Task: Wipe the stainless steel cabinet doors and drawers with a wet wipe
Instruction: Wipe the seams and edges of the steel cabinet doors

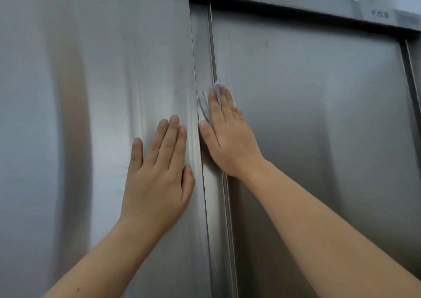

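Two brushed stainless steel cabinet doors fill the head view, the left steel door (95, 92) overlapping forward of the right steel door (319, 115), with a narrow vertical steel strip (205, 58) between them. The person's left hand (159, 172) lies flat with straight fingers on the left door, just beside its right edge. The right hand (227, 136) presses a crumpled white wet wipe (206, 102) flat against the strip and the right door's left edge, the wipe showing above and beside the fingertips.

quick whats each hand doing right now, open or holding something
Left hand: open, flat on the left door, holding nothing.
Right hand: open, straight fingers pressing the wet wipe against the right door.
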